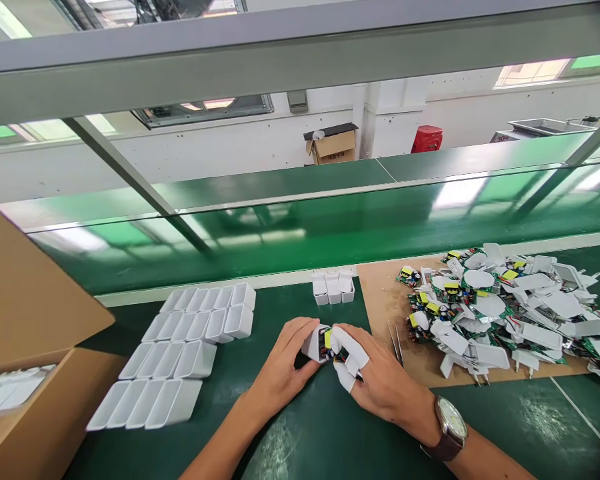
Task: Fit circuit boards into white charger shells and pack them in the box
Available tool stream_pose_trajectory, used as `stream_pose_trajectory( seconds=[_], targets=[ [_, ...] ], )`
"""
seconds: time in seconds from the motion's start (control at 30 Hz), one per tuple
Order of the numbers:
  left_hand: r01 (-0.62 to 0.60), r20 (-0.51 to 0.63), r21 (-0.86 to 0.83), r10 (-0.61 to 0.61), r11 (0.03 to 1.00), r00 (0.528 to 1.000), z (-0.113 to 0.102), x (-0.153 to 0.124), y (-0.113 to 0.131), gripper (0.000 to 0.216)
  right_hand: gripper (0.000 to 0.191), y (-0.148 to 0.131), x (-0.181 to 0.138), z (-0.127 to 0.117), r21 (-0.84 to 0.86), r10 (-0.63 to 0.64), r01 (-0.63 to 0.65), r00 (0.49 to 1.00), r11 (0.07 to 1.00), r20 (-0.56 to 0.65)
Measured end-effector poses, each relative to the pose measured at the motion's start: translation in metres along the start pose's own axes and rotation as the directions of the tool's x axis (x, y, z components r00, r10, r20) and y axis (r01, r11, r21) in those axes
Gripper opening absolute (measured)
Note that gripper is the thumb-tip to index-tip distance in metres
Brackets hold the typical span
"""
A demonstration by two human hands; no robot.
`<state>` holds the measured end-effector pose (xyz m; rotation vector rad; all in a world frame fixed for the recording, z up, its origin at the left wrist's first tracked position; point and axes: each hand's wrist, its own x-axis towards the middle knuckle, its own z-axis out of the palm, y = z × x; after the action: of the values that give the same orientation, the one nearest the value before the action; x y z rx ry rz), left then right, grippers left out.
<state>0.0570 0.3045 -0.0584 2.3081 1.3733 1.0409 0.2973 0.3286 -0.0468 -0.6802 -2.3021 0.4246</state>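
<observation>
In front of me, my left hand [284, 360] is closed around a small white plastic case [311, 344], thumb below and fingers above. My right hand [387, 380] pinches a circuit board [326, 342] with a yellow-topped component at the mouth of that case. White finger covers [353, 348] wrap some right-hand fingertips and hide part of the board. How far the board sits inside the case I cannot tell. Tweezers [396, 343] lie just right of my right hand. Beyond both hands stands a small group of white cases [333, 288].
Rows of open white cases [183, 360] stand on the green table [280, 440] at left, beside a cardboard box [87, 387] with white parts inside. At right, a heap of circuit boards with white plastic pieces [490, 307] covers a brown board [380, 293]. A metal frame crosses overhead.
</observation>
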Motion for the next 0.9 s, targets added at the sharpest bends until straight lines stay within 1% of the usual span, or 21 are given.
stream_pose_trajectory(
  seconds=[0.13, 0.37, 0.53, 0.7, 0.83, 0.9],
  targets=[
    [-0.003, -0.002, -0.005, 0.003, 1.0, 1.0, 0.0, 0.0, 0.0, 0.06, 0.076, -0.001, 0.001, -0.001, 0.021, 0.012, -0.013, 1.0, 1.0, 0.009],
    [0.021, -0.006, -0.01, -0.021, 1.0, 1.0, 0.003, -0.003, -0.003, 0.058, 0.074, -0.003, 0.006, -0.003, 0.061, 0.036, -0.035, 0.999, 0.998, -0.011],
    [-0.003, -0.015, 0.001, 0.003, 1.0, 1.0, 0.003, -0.001, -0.002, 0.056, 0.076, -0.002, 0.004, -0.002, 0.063, 0.035, -0.036, 0.999, 0.997, 0.014],
    [-0.011, -0.01, 0.0, 0.011, 1.0, 1.0, 0.0, 0.001, 0.0, 0.056, 0.073, -0.001, 0.004, -0.002, 0.074, 0.045, -0.047, 0.999, 0.996, 0.023],
    [-0.013, 0.006, -0.036, 0.014, 0.999, 1.0, 0.003, 0.001, 0.004, 0.058, 0.069, -0.001, 0.004, 0.0, 0.073, 0.051, -0.053, 0.998, 0.996, 0.03],
    [0.025, 0.02, -0.075, -0.024, 0.997, 1.0, 0.005, 0.001, 0.007, 0.058, 0.069, -0.002, 0.004, 0.001, 0.072, 0.046, -0.048, 0.998, 0.996, 0.031]
  ],
)
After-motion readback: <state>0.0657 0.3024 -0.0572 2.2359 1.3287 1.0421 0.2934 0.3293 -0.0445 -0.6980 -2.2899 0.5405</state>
